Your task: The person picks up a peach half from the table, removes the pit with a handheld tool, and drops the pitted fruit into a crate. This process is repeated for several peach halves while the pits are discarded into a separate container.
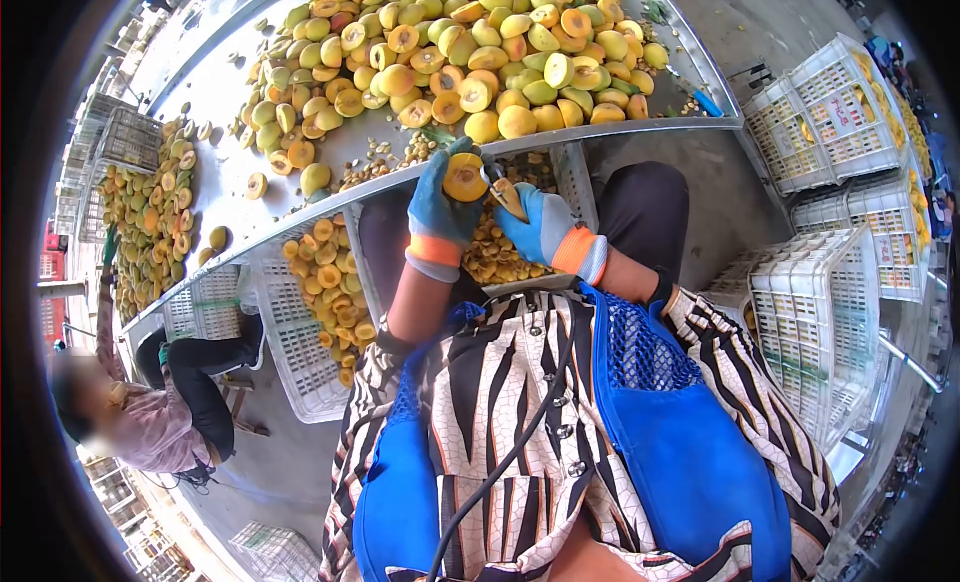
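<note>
My left hand [440, 207], in a blue glove with an orange cuff, is closed round a halved yellow peach [464, 178], its cut face turned up. My right hand [545, 225], gloved alike, grips a small pitting knife by its tan handle [508, 197]. The metal end of the tool is right at the edge of the peach half. Below both hands, a crate of peach halves [490, 250] stands between my knees. Just beyond the hands, peaches [480, 57] lie heaped on the metal table [225, 147], many of them cut open.
Loose pits [372, 165] lie along the table's near edge. A blue-handled tool [707, 103] rests at the right corner. Another crate of halves [330, 277] stands at my left. Stacked white crates [815, 332] are at my right. A seated person [160, 412] works at the far left.
</note>
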